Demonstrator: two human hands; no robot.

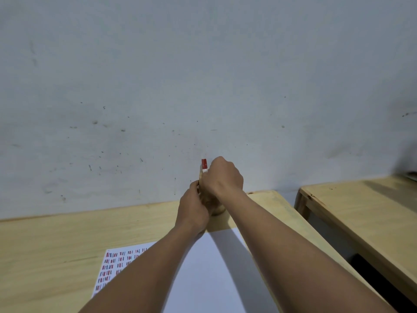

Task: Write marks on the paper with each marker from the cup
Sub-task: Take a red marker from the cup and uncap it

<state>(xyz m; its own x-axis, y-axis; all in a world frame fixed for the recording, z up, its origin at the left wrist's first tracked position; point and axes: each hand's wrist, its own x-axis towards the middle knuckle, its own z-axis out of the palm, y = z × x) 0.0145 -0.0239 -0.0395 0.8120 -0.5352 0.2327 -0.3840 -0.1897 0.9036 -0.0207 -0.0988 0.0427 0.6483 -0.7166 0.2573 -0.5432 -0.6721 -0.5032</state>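
A wooden cup (218, 210) stands near the far edge of the light wooden table (56, 240), mostly hidden by my hands. My left hand (193, 208) wraps around the cup's left side. Above the cup, my right hand (223, 175) closes on a white marker with a red cap (204, 164) that points upward. A white sheet of paper (216, 267) lies in front of the cup, under my forearms. Rows of short red and blue marks (115, 265) cover its left part.
A scuffed grey wall (203, 75) rises directly behind the table. A second wooden table (361, 211) stands to the right, with a narrow gap between the two.
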